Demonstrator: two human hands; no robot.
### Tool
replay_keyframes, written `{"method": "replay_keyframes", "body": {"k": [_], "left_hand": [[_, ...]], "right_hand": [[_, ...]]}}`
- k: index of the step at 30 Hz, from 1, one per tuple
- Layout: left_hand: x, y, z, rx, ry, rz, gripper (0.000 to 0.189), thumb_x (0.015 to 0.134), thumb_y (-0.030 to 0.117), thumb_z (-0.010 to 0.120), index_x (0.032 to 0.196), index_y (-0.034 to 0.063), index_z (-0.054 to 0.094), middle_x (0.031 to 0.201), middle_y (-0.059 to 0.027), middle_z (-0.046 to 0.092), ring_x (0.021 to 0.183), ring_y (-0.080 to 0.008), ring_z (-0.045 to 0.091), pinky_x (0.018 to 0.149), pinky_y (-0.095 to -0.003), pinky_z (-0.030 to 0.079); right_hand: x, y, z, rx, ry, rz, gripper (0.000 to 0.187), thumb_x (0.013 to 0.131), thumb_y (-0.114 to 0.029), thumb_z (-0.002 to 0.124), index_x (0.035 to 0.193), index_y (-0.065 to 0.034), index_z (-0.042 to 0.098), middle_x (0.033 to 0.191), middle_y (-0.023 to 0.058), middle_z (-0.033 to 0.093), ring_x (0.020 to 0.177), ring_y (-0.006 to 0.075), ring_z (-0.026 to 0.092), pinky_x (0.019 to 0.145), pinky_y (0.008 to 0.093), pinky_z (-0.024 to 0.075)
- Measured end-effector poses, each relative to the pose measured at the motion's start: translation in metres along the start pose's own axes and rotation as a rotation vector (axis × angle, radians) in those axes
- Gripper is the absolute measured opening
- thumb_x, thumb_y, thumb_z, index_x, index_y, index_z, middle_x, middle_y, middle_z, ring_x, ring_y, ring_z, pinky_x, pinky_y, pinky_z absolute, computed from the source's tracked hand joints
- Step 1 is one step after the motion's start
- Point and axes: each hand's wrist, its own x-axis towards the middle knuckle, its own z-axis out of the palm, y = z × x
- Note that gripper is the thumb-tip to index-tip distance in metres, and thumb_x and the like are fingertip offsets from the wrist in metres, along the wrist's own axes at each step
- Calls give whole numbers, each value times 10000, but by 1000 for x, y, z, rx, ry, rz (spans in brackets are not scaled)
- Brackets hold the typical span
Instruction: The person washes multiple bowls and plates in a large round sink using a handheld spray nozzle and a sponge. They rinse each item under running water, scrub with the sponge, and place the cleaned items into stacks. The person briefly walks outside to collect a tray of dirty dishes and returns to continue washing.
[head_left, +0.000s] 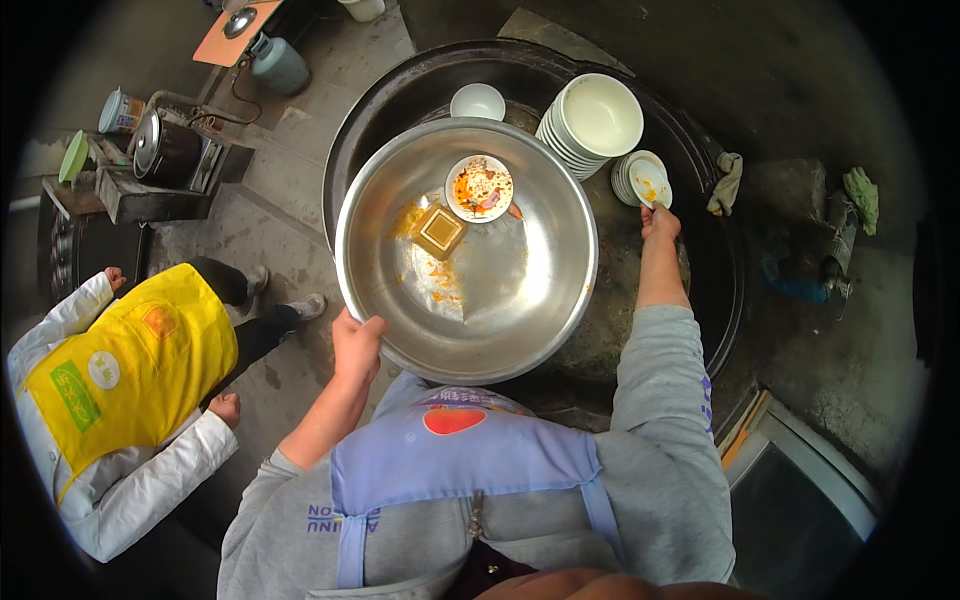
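My left hand grips the near left rim of a large stainless steel basin, which is tilted towards me. Inside the basin lie a small white bowl with red-orange oily residue and a square yellowish-brown dish or block, with orange scraps on the metal around them. My right hand is at the edge of the top small white dish, its fingers closed on the rim. That dish has orange residue and sits on a stack of small dishes. Beside it leans a stack of large white bowls.
A white bowl stands beyond the basin in the wide dark round pan. Cloths lie to the right. A person in a yellow apron is at left, near a lidded pot and a gas cylinder.
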Motion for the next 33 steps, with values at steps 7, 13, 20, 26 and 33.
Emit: {"method": "replay_keyframes", "body": {"k": [7, 13, 20, 26, 33], "left_hand": [[-1, -4, 7, 12, 51, -35, 283, 668, -76, 501, 945, -82, 560, 813, -99, 608, 677, -157, 574, 604, -264, 456], [-6, -6, 9, 29, -94, -70, 304, 682, -89, 519, 985, -71, 521, 828, -110, 598, 670, -179, 575, 607, -277, 477], [-17, -23, 29, 82, -105, -83, 275, 690, -72, 515, 964, -56, 535, 796, -102, 601, 632, -167, 565, 554, -264, 457], [-21, -25, 32, 183, -57, -55, 215, 708, -34, 510, 920, -29, 544, 702, -74, 578, 437, -120, 478, 337, -254, 339], [-20, -19, 29, 169, -33, -11, 229, 668, -86, 496, 888, -57, 552, 750, -93, 602, 614, -167, 573, 568, -274, 468]], "right_hand": [[-148, 12, -26, 27, -416, -401, 185, 881, -74, 526, 1037, 26, 529, 883, 127, 621, 723, 171, 620, 617, 247, 523], [-232, 86, 23, -394, -745, -100, 285, 841, -58, 565, 1102, 43, 512, 943, 131, 616, 727, 156, 621, 608, 250, 509], [-217, 93, 9, -397, -597, -107, 167, 821, -45, 571, 958, 50, 553, 718, 109, 618, 545, 162, 610, 443, 248, 489], [-151, 42, -101, -28, -445, -206, 107, 821, 7, 537, 914, 59, 547, 752, 126, 622, 539, 163, 606, 451, 236, 504], [-16, 76, -192, -72, 96, -12, 175, 813, 11, 550, 982, 49, 524, 791, 137, 614, 571, 207, 625, 452, 259, 520]]}}
